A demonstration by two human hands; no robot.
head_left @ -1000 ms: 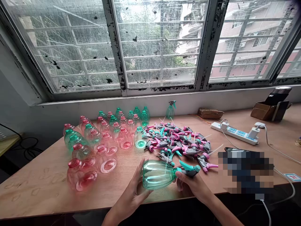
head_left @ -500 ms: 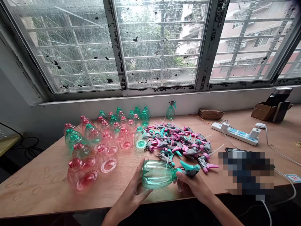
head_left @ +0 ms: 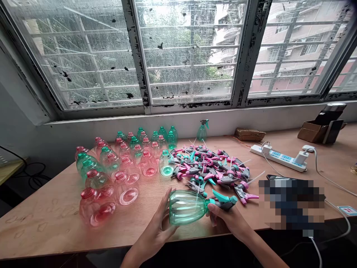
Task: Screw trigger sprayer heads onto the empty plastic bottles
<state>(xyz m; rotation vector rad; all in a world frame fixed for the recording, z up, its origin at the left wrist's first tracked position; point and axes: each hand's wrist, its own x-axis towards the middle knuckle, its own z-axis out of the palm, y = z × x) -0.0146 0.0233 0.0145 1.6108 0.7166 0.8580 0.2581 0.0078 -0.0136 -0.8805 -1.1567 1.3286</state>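
A clear green spray bottle (head_left: 186, 208) lies sideways in the air above the table's front edge, its base to the left. My left hand (head_left: 160, 219) is wrapped round the base end, thumb below. At the neck, my right hand (head_left: 225, 217) grips the collar of the teal and grey trigger sprayer (head_left: 224, 200), which sits on the bottle's mouth. Whether the collar is screwed tight I cannot tell. Just behind is a heap of pink, teal and grey trigger sprayers (head_left: 209, 165), some with white dip tubes sticking out.
Several pink and green bottles without sprayers (head_left: 125, 167) stand on the left of the wooden table (head_left: 50, 223). A green bottle with a sprayer (head_left: 202, 131) stands by the wall. To the right are a power strip (head_left: 279, 158), a brown packet (head_left: 250, 134) and a cardboard box (head_left: 309, 132).
Hardly anything differs. Both hands keep their hold on the spray bottle, which has shifted only very slightly.
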